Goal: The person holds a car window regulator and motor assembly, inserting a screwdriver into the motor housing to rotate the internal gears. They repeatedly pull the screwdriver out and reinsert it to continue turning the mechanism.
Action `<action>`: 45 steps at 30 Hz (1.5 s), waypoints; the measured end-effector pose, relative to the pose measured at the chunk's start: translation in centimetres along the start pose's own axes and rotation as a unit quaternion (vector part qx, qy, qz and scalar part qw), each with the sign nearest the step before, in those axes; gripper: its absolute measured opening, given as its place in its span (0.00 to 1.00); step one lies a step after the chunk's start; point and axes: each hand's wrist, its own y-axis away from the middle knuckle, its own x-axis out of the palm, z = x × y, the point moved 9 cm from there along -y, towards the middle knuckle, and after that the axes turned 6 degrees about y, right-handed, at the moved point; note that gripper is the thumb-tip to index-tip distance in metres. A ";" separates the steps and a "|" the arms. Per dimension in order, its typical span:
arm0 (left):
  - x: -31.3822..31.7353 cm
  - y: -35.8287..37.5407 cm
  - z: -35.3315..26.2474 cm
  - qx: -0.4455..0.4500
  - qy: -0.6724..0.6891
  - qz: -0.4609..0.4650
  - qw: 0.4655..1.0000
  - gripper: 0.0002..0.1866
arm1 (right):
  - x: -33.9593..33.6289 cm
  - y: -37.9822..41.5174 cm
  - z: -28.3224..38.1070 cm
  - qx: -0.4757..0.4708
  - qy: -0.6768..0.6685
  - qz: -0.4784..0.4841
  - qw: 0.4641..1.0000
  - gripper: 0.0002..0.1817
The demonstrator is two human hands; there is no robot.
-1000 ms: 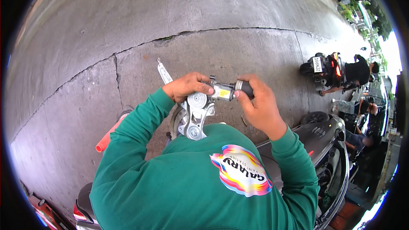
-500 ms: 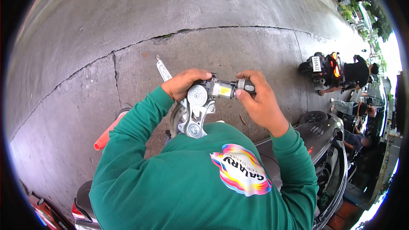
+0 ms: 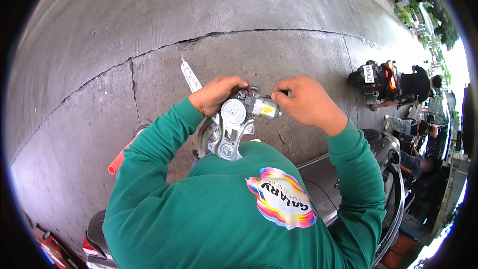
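A metal geared mechanism [image 3: 232,132] with a round cover and a cylindrical motor [image 3: 266,108] bearing a yellow label is held in front of the green shirt. My left hand [image 3: 218,95] grips its upper left part, beside a long perforated metal arm [image 3: 190,75]. Just above the motor, my right hand [image 3: 307,103] is closed, thumb against the curled index finger. A thin dark item shows at those fingertips, too small to make out. The black-and-grey round handle seen earlier is hidden or out of sight.
Cracked concrete ground [image 3: 164,15] spreads ahead. An orange cone [image 3: 117,161] lies at the left. On the right are a dark car [image 3: 318,174], a motorcycle [image 3: 381,79] with a person in black [image 3: 417,84], and more people behind. A red-lit vehicle rear [image 3: 90,247] is at lower left.
My right hand has turned and shifted slightly right, and the black-and-grey handle no longer shows in its fingers. More of the motor is uncovered. My left hand keeps its hold.
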 end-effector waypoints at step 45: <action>0.2 0.9 -0.8 0.026 0.027 0.037 0.999 0.18 | 0.3 -1.3 3.7 -0.082 0.113 0.005 0.990 0.09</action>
